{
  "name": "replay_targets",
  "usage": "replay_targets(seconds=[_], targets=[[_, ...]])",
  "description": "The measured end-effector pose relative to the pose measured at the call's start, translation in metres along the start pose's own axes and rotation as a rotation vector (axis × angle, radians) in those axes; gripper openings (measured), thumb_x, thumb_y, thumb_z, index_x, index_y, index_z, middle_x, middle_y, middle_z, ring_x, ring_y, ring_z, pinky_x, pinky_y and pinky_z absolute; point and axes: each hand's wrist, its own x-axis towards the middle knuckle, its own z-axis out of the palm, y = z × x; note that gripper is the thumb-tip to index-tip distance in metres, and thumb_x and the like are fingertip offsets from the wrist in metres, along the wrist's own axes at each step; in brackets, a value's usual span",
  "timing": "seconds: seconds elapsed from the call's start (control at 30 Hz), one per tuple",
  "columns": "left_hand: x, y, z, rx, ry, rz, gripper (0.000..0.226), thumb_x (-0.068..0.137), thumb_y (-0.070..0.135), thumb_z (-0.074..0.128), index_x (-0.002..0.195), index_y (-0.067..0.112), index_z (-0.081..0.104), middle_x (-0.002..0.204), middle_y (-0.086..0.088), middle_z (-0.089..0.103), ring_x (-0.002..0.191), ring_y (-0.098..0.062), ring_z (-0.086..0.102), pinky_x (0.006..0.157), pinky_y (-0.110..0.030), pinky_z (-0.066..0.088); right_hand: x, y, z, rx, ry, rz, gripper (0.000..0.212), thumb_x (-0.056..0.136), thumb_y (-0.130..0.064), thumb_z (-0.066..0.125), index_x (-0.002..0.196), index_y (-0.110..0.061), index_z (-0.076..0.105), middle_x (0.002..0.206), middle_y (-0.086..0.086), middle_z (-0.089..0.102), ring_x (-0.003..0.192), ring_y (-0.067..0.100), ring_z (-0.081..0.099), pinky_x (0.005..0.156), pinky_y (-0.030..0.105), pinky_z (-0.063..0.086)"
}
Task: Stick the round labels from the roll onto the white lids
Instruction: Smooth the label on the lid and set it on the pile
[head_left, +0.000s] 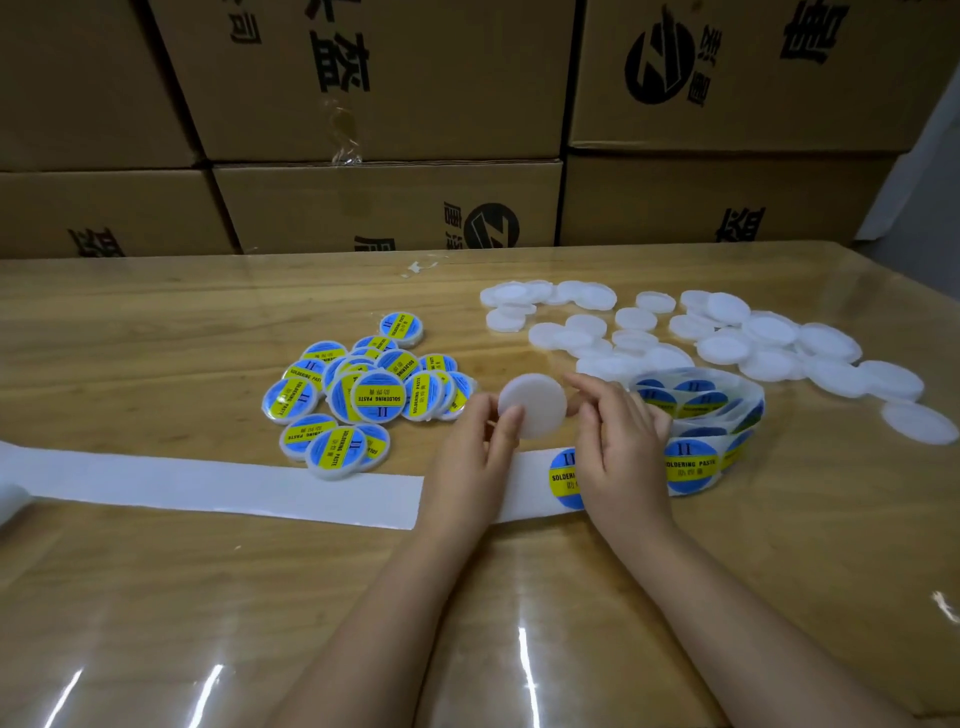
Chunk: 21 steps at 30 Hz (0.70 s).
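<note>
My left hand (480, 457) pinches a plain white lid (535, 402) by its left edge and holds it tilted above the table. My right hand (615, 441) touches the lid's right edge with its fingertips and lies over the label strip. Beneath that hand a blue and yellow round label (563, 478) shows on the white backing strip (218, 486). The label roll (711, 415) stands just right of my right hand. A heap of blank white lids (727, 338) is spread at the back right. Labelled lids (363, 395) are piled to the left.
The empty backing strip runs left across the wooden table (156, 338) to its left edge. Stacked cardboard boxes (384, 104) wall off the far side of the table. The table's right edge is near the blank lids.
</note>
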Motion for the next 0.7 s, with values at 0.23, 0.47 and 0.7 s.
replay_targets(seconds=[0.23, 0.47, 0.7], targets=[[0.003, 0.001, -0.011, 0.35, 0.006, -0.01, 0.024, 0.097, 0.046, 0.034, 0.083, 0.027, 0.032, 0.072, 0.002, 0.055, 0.076, -0.033, 0.059, 0.057, -0.038, 0.039, 0.001, 0.006, 0.0, -0.135, -0.172, 0.005, 0.034, 0.089, -0.019, 0.042, 0.113, -0.015, 0.065, 0.083, -0.008, 0.067, 0.083, 0.015, 0.061, 0.089, 0.031, 0.028], [0.011, -0.008, -0.036, 0.895, -0.05, 0.034, 0.027, 0.099, 0.048, 0.025, 0.091, 0.022, 0.023, 0.088, -0.006, 0.067, 0.085, -0.033, 0.063, 0.056, -0.034, 0.032, -0.004, 0.0, -0.001, -0.215, -0.251, -0.14, 0.031, 0.074, -0.016, 0.054, 0.1, -0.018, 0.071, 0.075, -0.01, 0.062, 0.072, 0.017, 0.059, 0.084, 0.031, 0.028], [0.008, -0.009, -0.026, 0.674, 0.034, 0.102, 0.029, 0.095, 0.048, 0.038, 0.091, 0.02, 0.042, 0.074, -0.004, 0.064, 0.075, -0.032, 0.061, 0.055, -0.035, 0.037, -0.006, -0.001, -0.001, -0.127, -0.341, -0.278, 0.037, 0.072, -0.008, 0.054, 0.104, -0.021, 0.068, 0.079, -0.012, 0.056, 0.075, 0.015, 0.055, 0.085, 0.035, 0.033]])
